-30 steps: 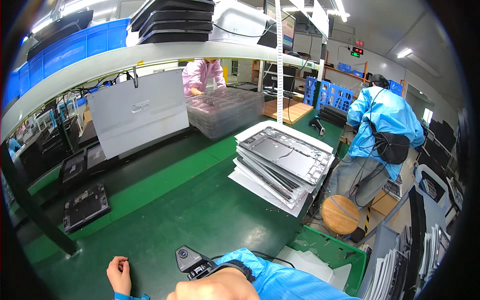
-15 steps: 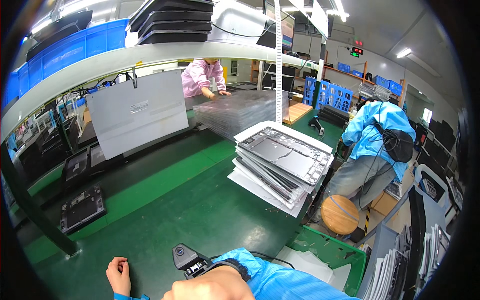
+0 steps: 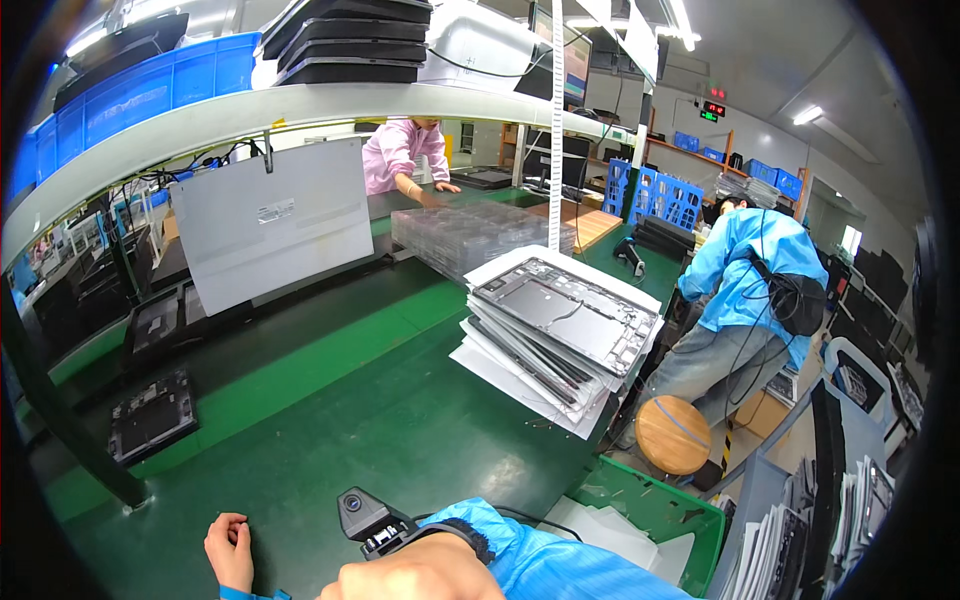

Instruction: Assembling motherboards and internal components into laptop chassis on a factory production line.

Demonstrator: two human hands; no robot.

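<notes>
My left hand [image 3: 230, 552] rests on the green tabletop [image 3: 330, 440] near its front edge, with fingers loosely curled in and nothing visible in them. At the lower edge, my right hand [image 3: 415, 578] shows only its back and wrist. Its fingers are out of sight. A black strap with a small camera device [image 3: 370, 522] sits around the right wrist, above the blue sleeve. Beyond the right hand stands a stack of open laptop housings [image 3: 560, 310] with white sheets between them. Neither hand touches that stack. A single dark laptop part [image 3: 153, 415] lies at the left.
A green crate [image 3: 655, 505] holding white sheets is at my right, below the table edge. Behind the stack lie clear plastic trays [image 3: 465, 235], touched by a person in pink [image 3: 405, 155]. Another person in blue [image 3: 765, 265] bends near a wooden stool [image 3: 673, 435]. A shelf [image 3: 350, 103] crosses overhead.
The person in pink has lowered the clear trays, which now lie flatter. The whole view has shifted slightly. My hands keep nearly the same pose.
</notes>
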